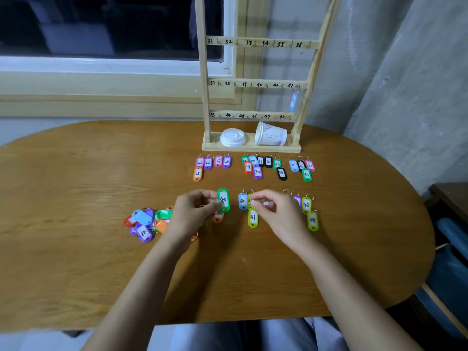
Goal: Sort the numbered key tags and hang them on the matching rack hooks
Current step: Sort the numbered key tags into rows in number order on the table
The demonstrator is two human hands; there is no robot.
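Two hands work low over the brown oval wooden table [76,173]. Your left hand [191,211] pinches a green plastic key tag marked 40 [223,200] by its lower edge, holding it upright just above the tabletop. Your right hand [276,211] has thumb and fingertips closed at the top of a yellow-green tag [250,202] lying in the row beside a blue tag marked 40 [242,200]; whether it grips the ring or the tag body, you cannot tell.

These tags look light, stiff and smooth, so they will likely slide on the wood. Take them by the metal ring or the narrow end, keeping the ring free for a hook.

An unsorted pile of coloured tags [145,222] sits left of your left wrist. Sorted rows lie between you and the tall pale wooden rack with numbered hooks [255,84], where one blue tag [293,101] hangs at 42. A white plastic lid [232,137] and a tipped paper cup [271,136] rest on the rack's base, probably crowding the lowest row of hooks.
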